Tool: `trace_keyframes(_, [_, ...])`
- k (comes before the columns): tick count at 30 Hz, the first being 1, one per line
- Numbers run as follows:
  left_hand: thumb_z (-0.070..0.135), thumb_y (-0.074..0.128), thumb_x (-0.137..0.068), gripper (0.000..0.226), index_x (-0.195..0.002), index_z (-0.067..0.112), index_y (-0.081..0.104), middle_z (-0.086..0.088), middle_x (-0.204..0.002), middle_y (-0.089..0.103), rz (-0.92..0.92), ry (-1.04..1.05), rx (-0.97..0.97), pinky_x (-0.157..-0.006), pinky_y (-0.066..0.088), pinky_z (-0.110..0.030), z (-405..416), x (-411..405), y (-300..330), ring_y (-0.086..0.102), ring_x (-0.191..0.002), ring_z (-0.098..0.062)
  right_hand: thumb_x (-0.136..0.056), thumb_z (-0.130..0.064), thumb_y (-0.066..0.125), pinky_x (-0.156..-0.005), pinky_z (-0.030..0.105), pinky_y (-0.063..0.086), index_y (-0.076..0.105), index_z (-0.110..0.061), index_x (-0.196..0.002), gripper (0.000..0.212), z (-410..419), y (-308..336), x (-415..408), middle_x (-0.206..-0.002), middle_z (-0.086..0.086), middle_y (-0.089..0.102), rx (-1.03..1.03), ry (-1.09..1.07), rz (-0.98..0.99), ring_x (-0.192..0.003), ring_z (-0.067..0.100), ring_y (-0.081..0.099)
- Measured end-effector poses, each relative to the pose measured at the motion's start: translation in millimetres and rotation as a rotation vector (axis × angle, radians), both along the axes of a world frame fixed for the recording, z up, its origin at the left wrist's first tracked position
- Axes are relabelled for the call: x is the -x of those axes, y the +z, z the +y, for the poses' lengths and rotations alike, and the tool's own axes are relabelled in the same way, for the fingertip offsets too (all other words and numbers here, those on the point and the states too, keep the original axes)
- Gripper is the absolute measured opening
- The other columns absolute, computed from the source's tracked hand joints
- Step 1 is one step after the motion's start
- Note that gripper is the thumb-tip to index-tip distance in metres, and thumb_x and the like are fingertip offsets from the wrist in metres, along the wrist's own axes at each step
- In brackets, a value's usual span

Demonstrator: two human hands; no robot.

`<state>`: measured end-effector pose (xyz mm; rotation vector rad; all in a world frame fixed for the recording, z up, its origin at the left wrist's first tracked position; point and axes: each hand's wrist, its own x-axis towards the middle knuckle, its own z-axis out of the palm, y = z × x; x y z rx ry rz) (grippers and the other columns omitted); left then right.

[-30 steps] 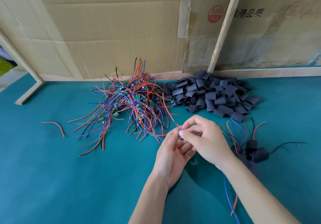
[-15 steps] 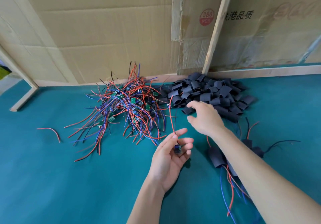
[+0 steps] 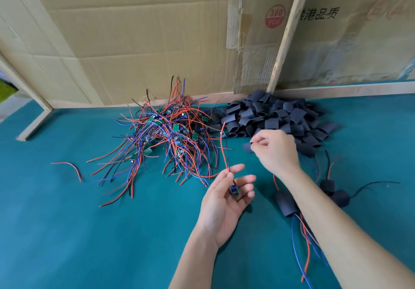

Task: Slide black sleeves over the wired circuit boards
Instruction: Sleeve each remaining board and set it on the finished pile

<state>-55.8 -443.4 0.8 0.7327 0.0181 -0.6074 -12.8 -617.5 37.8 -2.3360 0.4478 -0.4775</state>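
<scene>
The cardboard wall (image 3: pixel 143 41) behind the table carries a red round stamp (image 3: pixel 275 16) reading "360 PCS", and beside it black Chinese print (image 3: pixel 317 14) reading "港品质".

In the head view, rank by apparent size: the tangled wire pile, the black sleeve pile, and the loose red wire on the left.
1. tangled wire pile
2. black sleeve pile, somewhat smaller in spread
3. loose red wire, far the smallest

Worktop (image 3: pixel 67 232): wired boards heap (image 3: pixel 170 136) at 11 o'clock, sleeve pile (image 3: pixel 276 116) at 1 o'clock against cardboard wall (image 3: pixel 146 41); sleeved boards (image 3: pixel 332 196) at 3 o'clock.
</scene>
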Motion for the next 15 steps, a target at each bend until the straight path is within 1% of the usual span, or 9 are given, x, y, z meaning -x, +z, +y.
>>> trace_keyframes(1, [0.019,0.043,-0.107,0.026,-0.119,0.008,0.064,-0.020,-0.098,0.070,-0.007,0.006,-0.008,-0.076,0.057,-0.032,0,0,0,0.063,-0.073,-0.022,-0.078,-0.015,0.065,-0.062,0.034,0.058,0.077,-0.026,-0.076,0.017,0,6,11,-0.066,-0.002,0.074,-0.172,0.059,-0.034,-0.066,0.018,0.073])
trace_keyframes(2, [0.018,0.043,-0.107,0.026,-0.119,0.009,0.063,-0.020,-0.096,0.069,-0.015,0.012,-0.019,-0.075,0.057,-0.032,-1,0,0,0.063,-0.072,-0.022,-0.073,-0.017,0.063,-0.054,0.031,0.057,0.078,-0.027,-0.073,0.018,2,11,23,-0.062,0.000,0.073,-0.310,0.114,-0.055,-0.058,0.016,0.071])
trace_keyframes(3, [0.018,0.042,-0.107,0.025,-0.118,0.009,0.063,-0.020,-0.093,0.069,-0.024,0.017,-0.030,-0.074,0.057,-0.032,-1,0,-1,0.063,-0.070,-0.022,-0.070,-0.018,0.061,-0.048,0.028,0.054,0.079,-0.027,-0.071,0.020,5,13,34,-0.061,0.003,0.072,-0.408,0.161,-0.067,-0.052,0.016,0.069])
trace_keyframes(5, [0.015,0.041,-0.108,0.022,-0.114,0.010,0.062,-0.019,-0.088,0.068,-0.041,0.020,-0.051,-0.071,0.056,-0.031,-2,0,-1,0.062,-0.067,-0.022,-0.067,-0.015,0.058,-0.045,0.027,0.048,0.080,-0.020,-0.071,0.023,11,11,51,-0.063,0.009,0.071,-0.554,0.230,-0.079,-0.048,0.019,0.062])
trace_keyframes(8, [0.014,0.044,-0.107,0.020,-0.107,0.012,0.064,-0.014,-0.080,0.064,-0.072,0.008,-0.097,-0.067,0.053,-0.029,-2,2,-1,0.058,-0.064,-0.019,-0.067,-0.008,0.056,-0.044,0.028,0.043,0.082,-0.015,-0.076,0.028,16,6,66,-0.070,0.014,0.072,-0.692,0.308,-0.095,-0.049,0.020,0.054])
trace_keyframes(11, [0.016,0.049,-0.104,0.020,-0.098,0.014,0.068,-0.009,-0.075,0.060,-0.134,-0.006,-0.126,-0.064,0.049,-0.026,-2,4,-1,0.052,-0.061,-0.015,-0.068,-0.005,0.059,-0.047,0.028,0.043,0.083,-0.012,-0.082,0.029,17,3,71,-0.078,0.021,0.072,-0.830,0.375,-0.101,-0.052,0.022,0.054])
trace_keyframes(13, [0.013,0.047,-0.105,0.022,-0.098,0.013,0.069,-0.008,-0.073,0.057,-0.161,-0.027,-0.144,-0.063,0.046,-0.026,-3,4,-1,0.048,-0.059,-0.014,-0.069,-0.001,0.057,-0.047,0.027,0.044,0.083,-0.010,-0.086,0.033,18,1,75,-0.086,0.027,0.073,-0.900,0.444,-0.083,-0.053,0.021,0.056])
trace_keyframes(15, [0.010,0.044,-0.105,0.022,-0.104,0.009,0.065,-0.011,-0.074,0.055,-0.183,-0.044,-0.161,-0.069,0.041,-0.030,-4,5,-1,0.044,-0.062,-0.018,-0.069,0.000,0.054,-0.046,0.026,0.042,0.084,-0.011,-0.088,0.037,22,-1,77,-0.094,0.030,0.073,-0.906,0.483,-0.062,-0.052,0.022,0.055])
